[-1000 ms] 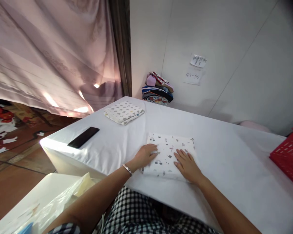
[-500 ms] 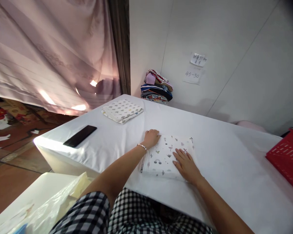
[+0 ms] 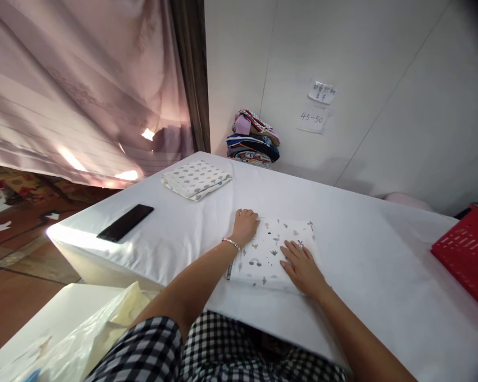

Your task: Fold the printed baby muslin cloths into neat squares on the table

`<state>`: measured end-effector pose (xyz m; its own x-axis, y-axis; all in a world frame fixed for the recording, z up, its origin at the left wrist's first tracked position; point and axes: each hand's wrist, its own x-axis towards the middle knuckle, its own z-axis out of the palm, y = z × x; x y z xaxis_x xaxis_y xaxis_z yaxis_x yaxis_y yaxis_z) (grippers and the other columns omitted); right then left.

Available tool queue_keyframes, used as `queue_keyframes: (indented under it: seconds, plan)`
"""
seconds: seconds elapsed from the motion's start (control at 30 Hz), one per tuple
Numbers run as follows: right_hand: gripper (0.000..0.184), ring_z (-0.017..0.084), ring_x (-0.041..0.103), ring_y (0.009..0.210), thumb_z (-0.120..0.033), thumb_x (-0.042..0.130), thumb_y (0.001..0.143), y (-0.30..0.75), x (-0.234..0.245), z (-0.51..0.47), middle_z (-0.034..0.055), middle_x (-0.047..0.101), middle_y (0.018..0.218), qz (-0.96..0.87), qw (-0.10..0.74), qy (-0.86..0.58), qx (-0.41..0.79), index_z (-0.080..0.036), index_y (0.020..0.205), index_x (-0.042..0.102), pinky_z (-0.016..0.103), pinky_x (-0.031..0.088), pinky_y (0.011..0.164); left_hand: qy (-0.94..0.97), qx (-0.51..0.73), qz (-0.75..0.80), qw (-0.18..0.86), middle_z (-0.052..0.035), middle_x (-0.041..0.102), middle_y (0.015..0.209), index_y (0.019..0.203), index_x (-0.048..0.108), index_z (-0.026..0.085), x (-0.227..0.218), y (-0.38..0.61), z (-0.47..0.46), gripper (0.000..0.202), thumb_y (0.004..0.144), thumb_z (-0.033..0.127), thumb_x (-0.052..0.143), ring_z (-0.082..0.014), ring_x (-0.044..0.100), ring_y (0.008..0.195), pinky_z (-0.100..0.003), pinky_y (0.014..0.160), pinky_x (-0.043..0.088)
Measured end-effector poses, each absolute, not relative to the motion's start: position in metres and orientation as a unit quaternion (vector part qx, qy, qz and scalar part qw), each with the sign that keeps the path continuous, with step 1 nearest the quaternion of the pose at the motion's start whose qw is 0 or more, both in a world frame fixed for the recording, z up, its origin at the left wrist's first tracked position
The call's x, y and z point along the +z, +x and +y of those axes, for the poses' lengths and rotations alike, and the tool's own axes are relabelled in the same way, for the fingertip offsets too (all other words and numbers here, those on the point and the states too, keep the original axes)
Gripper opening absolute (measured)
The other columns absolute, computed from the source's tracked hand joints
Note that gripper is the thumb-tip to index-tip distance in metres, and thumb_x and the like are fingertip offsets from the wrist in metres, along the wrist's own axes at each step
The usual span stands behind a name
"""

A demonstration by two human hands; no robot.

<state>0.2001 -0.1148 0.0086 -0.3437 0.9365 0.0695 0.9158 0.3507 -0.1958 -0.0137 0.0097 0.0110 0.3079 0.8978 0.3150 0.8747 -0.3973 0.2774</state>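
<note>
A folded white cloth printed with small grey and pink motifs lies on the white table in front of me. My left hand rests at the cloth's far left corner with its fingers curled over the edge. My right hand lies flat on the near right part of the cloth, fingers stretched out. A thin bracelet circles my left wrist.
A second folded cloth with grey hearts lies at the table's far left. A black phone sits near the left edge. A stack of coloured fabrics stands against the wall. A red basket is at the right. A plastic bag lies lower left.
My left hand has slid from the cloth's near left side up to its far left corner. My right hand has stayed flat on the cloth.
</note>
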Motion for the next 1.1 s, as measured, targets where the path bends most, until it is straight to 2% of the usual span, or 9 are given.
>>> queue_keyframes:
  seconds: [0.17,0.3,0.43,0.57,0.7,0.8,0.93,1.1]
  plan:
    - [0.05,0.022,0.022,0.135,-0.046,0.027,0.092,0.2,0.009,-0.115,0.0034,0.03,0.146,-0.817,0.082,-0.566,0.065,-0.024,0.135,0.041,0.045,0.018,0.109,0.773,0.2,0.591,0.119,-0.0084,0.058,0.104,0.094,0.06,0.019,0.015,-0.018,0.018,0.021,0.087,0.031,0.045,-0.0239,0.047,0.103,-0.038,0.088,0.034]
    - [0.051,0.022,0.022,0.135,-0.045,0.026,0.092,0.2,0.008,-0.115,0.0036,0.03,0.146,-0.818,0.08,-0.567,0.055,-0.022,0.135,0.041,0.045,0.018,0.109,0.754,0.169,0.613,0.165,-0.008,0.058,0.103,0.089,0.059,0.018,0.02,-0.018,0.027,0.016,0.084,0.031,0.05,-0.0242,0.049,0.101,-0.036,0.082,0.037]
    - [0.05,0.022,0.023,0.135,-0.045,0.026,0.092,0.2,0.008,-0.115,0.0037,0.031,0.145,-0.819,0.08,-0.566,0.05,-0.022,0.135,0.041,0.045,0.019,0.109,0.755,0.179,0.615,0.141,-0.011,0.058,0.105,0.092,0.056,0.016,0.017,-0.014,0.024,0.016,0.085,0.028,0.047,-0.0256,0.047,0.104,-0.038,0.085,0.035]
    - [0.051,0.022,0.023,0.135,-0.045,0.026,0.092,0.199,0.008,-0.116,0.0039,0.031,0.145,-0.818,0.079,-0.568,0.048,-0.022,0.135,0.041,0.044,0.018,0.109,0.778,0.201,0.593,0.05,-0.0125,0.058,0.1,0.095,0.053,0.014,0.01,-0.012,0.016,0.016,0.087,0.024,0.044,-0.0246,0.049,0.1,-0.04,0.093,0.029]
    - [0.05,0.022,0.022,0.135,-0.045,0.026,0.092,0.2,0.006,-0.115,0.0035,0.03,0.146,-0.816,0.081,-0.569,0.052,-0.023,0.135,0.04,0.045,0.018,0.109,0.789,0.202,0.58,-0.011,-0.0097,0.059,0.091,0.092,0.052,0.015,0.007,-0.011,0.015,0.011,0.085,0.016,0.043,-0.0228,0.051,0.093,-0.042,0.098,0.024]
    - [0.05,0.022,0.023,0.135,-0.046,0.026,0.092,0.2,0.004,-0.115,0.0032,0.03,0.146,-0.816,0.08,-0.569,0.052,-0.024,0.135,0.04,0.045,0.017,0.109,0.797,0.209,0.565,-0.05,-0.0076,0.058,0.089,0.089,0.051,0.016,0.009,-0.011,0.013,0.019,0.08,0.004,0.04,-0.021,0.051,0.092,-0.041,0.1,0.022]
    - [0.05,0.021,0.023,0.135,-0.045,0.026,0.092,0.2,0.005,-0.115,0.0026,0.03,0.145,-0.815,0.077,-0.573,0.046,-0.023,0.134,0.042,0.043,0.017,0.109,0.81,0.221,0.536,-0.083,-0.0081,0.056,0.092,0.088,0.052,0.017,0.013,-0.011,0.01,0.026,0.075,-0.002,0.039,-0.0209,0.049,0.094,-0.04,0.099,0.025]
    - [0.05,0.021,0.023,0.135,-0.044,0.026,0.092,0.199,0.006,-0.115,0.0023,0.03,0.146,-0.814,0.074,-0.574,0.044,-0.022,0.135,0.042,0.043,0.018,0.109,0.784,0.199,0.588,-0.008,-0.008,0.057,0.092,0.091,0.052,0.017,0.01,-0.012,0.012,0.025,0.079,0.001,0.038,-0.0212,0.05,0.092,-0.036,0.084,0.034]
